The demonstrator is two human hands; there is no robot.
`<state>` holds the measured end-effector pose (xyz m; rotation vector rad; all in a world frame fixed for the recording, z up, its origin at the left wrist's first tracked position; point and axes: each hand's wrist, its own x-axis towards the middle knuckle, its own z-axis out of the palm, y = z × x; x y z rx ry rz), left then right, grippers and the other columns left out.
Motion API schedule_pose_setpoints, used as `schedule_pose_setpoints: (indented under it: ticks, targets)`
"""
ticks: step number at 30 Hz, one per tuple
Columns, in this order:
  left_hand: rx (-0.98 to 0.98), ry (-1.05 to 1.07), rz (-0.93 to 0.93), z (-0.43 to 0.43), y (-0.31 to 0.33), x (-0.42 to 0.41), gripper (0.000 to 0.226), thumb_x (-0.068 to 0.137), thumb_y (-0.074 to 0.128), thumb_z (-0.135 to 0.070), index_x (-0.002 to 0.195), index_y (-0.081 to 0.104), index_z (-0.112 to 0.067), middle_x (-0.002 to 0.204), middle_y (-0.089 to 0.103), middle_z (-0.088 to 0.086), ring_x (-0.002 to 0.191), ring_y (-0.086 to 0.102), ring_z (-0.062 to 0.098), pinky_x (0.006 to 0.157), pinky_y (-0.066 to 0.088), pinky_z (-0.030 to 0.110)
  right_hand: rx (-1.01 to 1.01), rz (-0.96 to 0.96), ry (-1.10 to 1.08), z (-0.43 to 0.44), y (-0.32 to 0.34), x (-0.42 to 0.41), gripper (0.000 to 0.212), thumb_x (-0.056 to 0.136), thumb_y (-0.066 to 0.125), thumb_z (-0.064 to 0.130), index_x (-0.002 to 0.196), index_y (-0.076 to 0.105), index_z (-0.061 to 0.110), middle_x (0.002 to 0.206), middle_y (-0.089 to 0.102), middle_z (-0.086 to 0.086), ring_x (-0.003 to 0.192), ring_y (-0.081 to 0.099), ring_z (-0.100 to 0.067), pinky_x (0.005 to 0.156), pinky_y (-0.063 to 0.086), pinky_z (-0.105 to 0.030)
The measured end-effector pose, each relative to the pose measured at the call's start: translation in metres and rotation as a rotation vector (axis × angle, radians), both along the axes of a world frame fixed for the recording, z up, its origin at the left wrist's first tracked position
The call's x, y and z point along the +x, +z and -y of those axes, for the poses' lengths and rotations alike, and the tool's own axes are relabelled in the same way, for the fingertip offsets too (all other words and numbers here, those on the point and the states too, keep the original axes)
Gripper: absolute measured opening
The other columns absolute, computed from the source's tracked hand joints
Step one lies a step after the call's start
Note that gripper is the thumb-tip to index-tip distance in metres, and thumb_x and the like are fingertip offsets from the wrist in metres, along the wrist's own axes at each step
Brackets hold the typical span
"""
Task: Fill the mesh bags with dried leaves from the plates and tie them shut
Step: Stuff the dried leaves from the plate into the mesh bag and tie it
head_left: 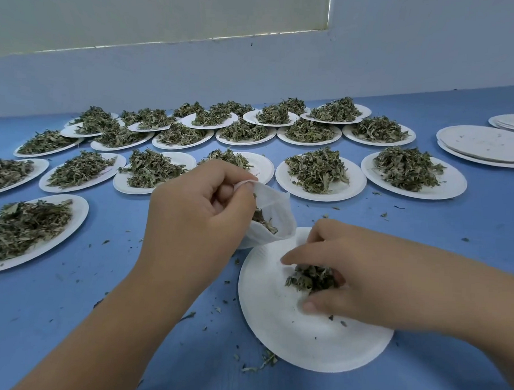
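Note:
My left hand (pixel 194 209) holds a white mesh bag (pixel 274 216) open by its rim, just above the far edge of a white paper plate (pixel 288 337). Some dried leaves lie inside the bag. My right hand (pixel 343 272) is over that plate, its fingers and thumb curled round a small clump of dried leaves (pixel 311 278). The rest of this plate holds only crumbs.
Many white plates heaped with dried leaves (pixel 318 171) cover the blue table (pixel 68 304) from left to the far middle. Stacks of empty plates (pixel 484 144) stand at the far right. Leaf bits are scattered around the near plate. A pale wall runs behind.

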<state>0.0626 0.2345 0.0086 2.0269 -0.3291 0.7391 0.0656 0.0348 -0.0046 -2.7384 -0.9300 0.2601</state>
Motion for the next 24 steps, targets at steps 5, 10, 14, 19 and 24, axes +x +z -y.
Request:
schedule_pose_setpoints:
  ticks: [5,10,14,19,24]
  targets:
    - [0.008,0.012,0.004,0.001,0.001,0.0,0.014,0.081,0.057,-0.022,0.077,0.068,-0.03,0.064,0.056,0.001,0.053,0.045,0.018,0.046,0.033,0.008,0.052,0.037,0.052,-0.011,-0.006,-0.004,0.035,0.092,0.054,0.045,0.125,0.049,0.052,0.109,0.037,0.021,0.085,0.042,0.002,0.072,0.037,-0.017]
    - [-0.003,0.002,0.005,0.002,0.001,0.0,0.014,0.081,0.057,-0.022,0.079,0.068,-0.03,0.064,0.055,0.001,0.05,0.041,0.013,0.046,0.032,0.01,0.065,0.057,0.086,-0.014,0.0,-0.006,0.025,0.094,0.051,0.034,0.115,0.063,0.041,0.104,0.043,0.019,0.078,0.042,0.001,0.065,0.037,-0.012]
    - [-0.015,-0.011,-0.01,0.002,0.0,0.0,0.014,0.081,0.057,-0.023,0.079,0.069,-0.029,0.061,0.054,0.0,0.049,0.041,0.009,0.046,0.032,0.011,0.051,0.145,0.107,-0.015,0.002,-0.01,0.023,0.092,0.049,0.03,0.105,0.066,0.036,0.096,0.048,0.014,0.079,0.046,-0.005,0.066,0.043,-0.023]
    - [-0.008,-0.007,-0.013,0.004,0.0,-0.001,0.013,0.08,0.057,-0.023,0.078,0.068,-0.03,0.063,0.053,0.003,0.051,0.042,0.009,0.047,0.032,0.009,0.019,0.208,0.129,-0.017,0.0,-0.01,0.018,0.087,0.047,0.026,0.092,0.065,0.028,0.09,0.051,0.008,0.08,0.043,-0.01,0.06,0.036,-0.022]
    - [-0.005,-0.008,-0.024,0.004,-0.003,0.0,0.014,0.081,0.057,-0.023,0.077,0.069,-0.029,0.061,0.053,0.002,0.049,0.04,0.006,0.047,0.033,0.01,0.219,0.017,0.091,-0.004,0.015,-0.005,0.017,0.082,0.063,0.024,0.092,0.072,0.034,0.089,0.063,0.012,0.08,0.057,-0.004,0.065,0.047,-0.021]
